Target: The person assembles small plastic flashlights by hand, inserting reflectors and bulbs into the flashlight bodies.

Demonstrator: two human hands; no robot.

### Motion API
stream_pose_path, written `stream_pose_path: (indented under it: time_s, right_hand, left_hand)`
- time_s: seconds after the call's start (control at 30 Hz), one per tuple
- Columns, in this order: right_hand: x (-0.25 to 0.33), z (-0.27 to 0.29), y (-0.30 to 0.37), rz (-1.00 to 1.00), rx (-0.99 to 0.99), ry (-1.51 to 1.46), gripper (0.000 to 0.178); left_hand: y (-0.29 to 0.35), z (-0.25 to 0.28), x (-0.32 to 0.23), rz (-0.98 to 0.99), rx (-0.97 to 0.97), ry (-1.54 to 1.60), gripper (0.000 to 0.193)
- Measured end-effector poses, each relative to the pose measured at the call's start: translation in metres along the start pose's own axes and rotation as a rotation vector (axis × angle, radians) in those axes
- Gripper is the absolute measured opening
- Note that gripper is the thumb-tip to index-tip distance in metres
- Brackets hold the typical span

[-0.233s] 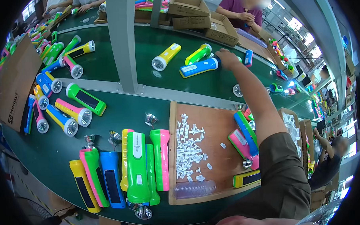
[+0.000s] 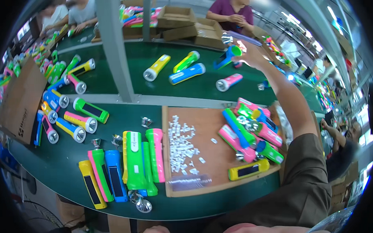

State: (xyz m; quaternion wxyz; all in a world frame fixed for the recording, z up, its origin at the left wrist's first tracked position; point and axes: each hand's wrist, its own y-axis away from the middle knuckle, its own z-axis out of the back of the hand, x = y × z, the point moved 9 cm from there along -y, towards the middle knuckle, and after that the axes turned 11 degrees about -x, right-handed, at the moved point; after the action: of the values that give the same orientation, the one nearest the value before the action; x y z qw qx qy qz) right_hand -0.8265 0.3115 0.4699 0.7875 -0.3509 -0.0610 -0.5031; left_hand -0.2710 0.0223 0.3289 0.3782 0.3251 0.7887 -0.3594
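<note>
My right hand (image 2: 250, 53) is stretched out over the far belt. Its fingers are closed on a blue and green flashlight (image 2: 226, 57), tilted, with a shiny reflector (image 2: 227, 38) beside its open green head. My left hand (image 2: 157, 232) shows only in part at the lower edge; its fingers are mostly cut off. Left of the reaching hand, a blue flashlight (image 2: 187, 73), a green and yellow one (image 2: 186, 61) and a yellow one (image 2: 157, 68) lie on the belt. A pink and blue flashlight (image 2: 229, 82) rests nearer me.
A wooden tray (image 2: 222, 188) holds small white parts (image 2: 181, 147) and a pile of flashlights (image 2: 246, 131). Several flashlight bodies (image 2: 135, 159) lie left of it. A metal post (image 2: 115, 53) rises between table and belt. People sit across, near cardboard boxes (image 2: 177, 17).
My right hand has lifted the blue and green flashlight off the belt. More of my left hand shows at the lower edge. The whole view has shifted, and more flashlights show in the tray.
</note>
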Motion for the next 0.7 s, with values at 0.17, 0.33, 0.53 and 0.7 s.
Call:
stream_pose_path:
  time_s: [0.17,0.33,0.53,0.7]
  right_hand:
    - [0.118,0.1,0.189,0.045,0.559,-0.838,0.086]
    - [0.199,0.107,0.397,-0.012,0.746,-1.486,0.096]
    - [0.146,0.181,0.5,-0.054,0.054,-1.349,0.093]
    - [0.166,0.174,0.534,0.072,0.158,-0.832,0.043]
  left_hand:
    - [-0.009,-0.053,-0.006,-0.106,0.211,-0.311,0.059]
    - [0.033,-0.213,0.037,0.729,0.766,0.026,0.093]
    - [0.174,-0.224,0.061,1.133,0.92,0.18,0.058]
    - [0.216,-0.212,0.061,1.01,0.713,0.034,0.061]
